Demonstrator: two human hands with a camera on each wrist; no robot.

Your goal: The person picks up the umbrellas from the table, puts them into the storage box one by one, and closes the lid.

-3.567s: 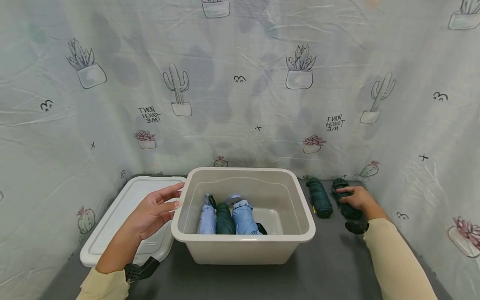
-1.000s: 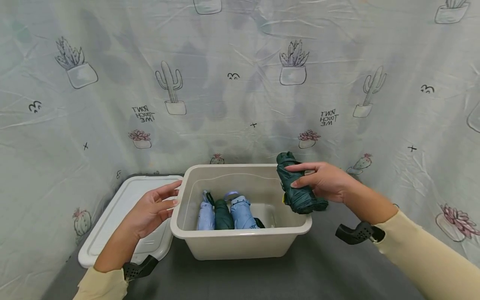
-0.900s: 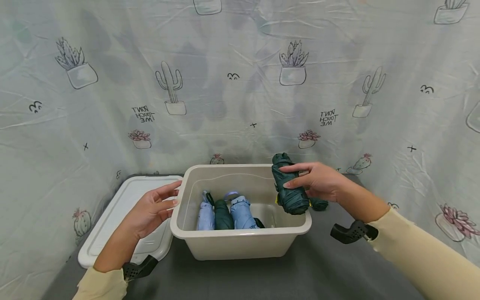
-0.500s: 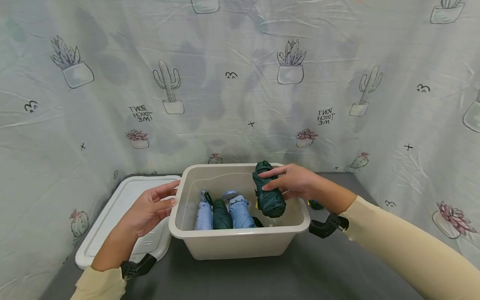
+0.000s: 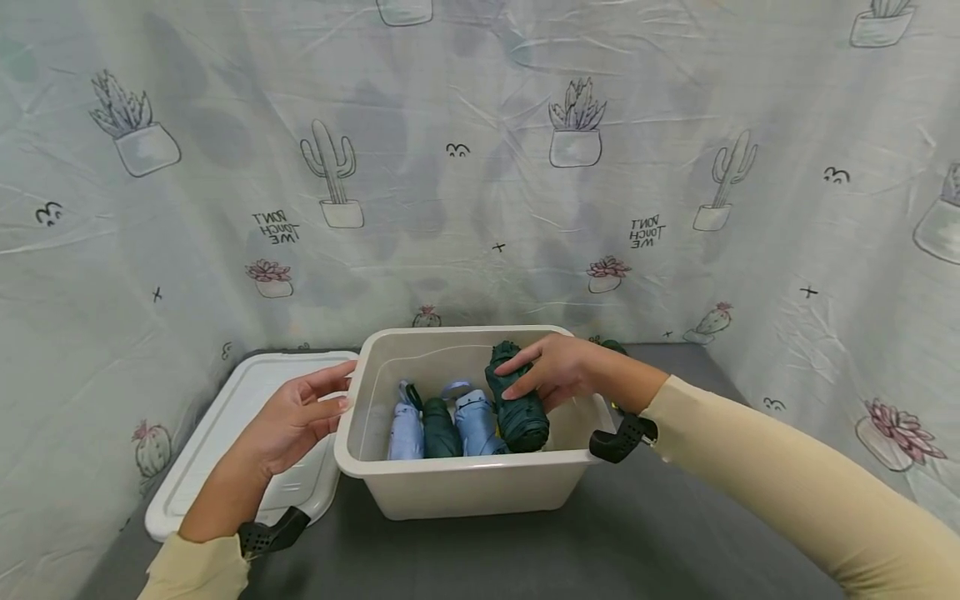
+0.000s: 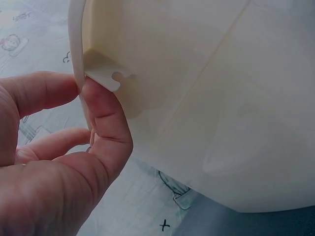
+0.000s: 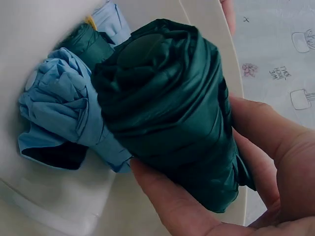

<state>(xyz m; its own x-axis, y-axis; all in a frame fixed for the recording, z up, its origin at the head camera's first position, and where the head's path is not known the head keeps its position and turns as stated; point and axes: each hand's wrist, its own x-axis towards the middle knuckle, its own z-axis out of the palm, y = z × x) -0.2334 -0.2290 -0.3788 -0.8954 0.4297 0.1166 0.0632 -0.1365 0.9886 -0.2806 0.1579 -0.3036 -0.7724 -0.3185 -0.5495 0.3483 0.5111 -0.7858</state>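
Observation:
My right hand (image 5: 558,367) grips a folded dark green umbrella (image 5: 517,412) and holds it tilted inside the beige plastic box (image 5: 465,492), right of a folded light blue umbrella (image 5: 477,425). A second green umbrella (image 5: 441,429) and a lavender one (image 5: 407,433) lie side by side further left in the box. In the right wrist view, fingers and thumb wrap the held umbrella (image 7: 162,108). My left hand (image 5: 300,421) pinches the box's left rim between thumb and finger, as the left wrist view shows at the rim (image 6: 76,44).
A white lid (image 5: 217,450) lies on the grey table (image 5: 675,517) left of the box. Another dark green umbrella (image 5: 613,347) on the table is mostly hidden behind my right wrist. A patterned curtain (image 5: 480,200) surrounds the back and sides.
My right hand picked up a green umbrella from the table on the right, carried it left over the rim and lowered it into the box. The left hand stays at the rim.

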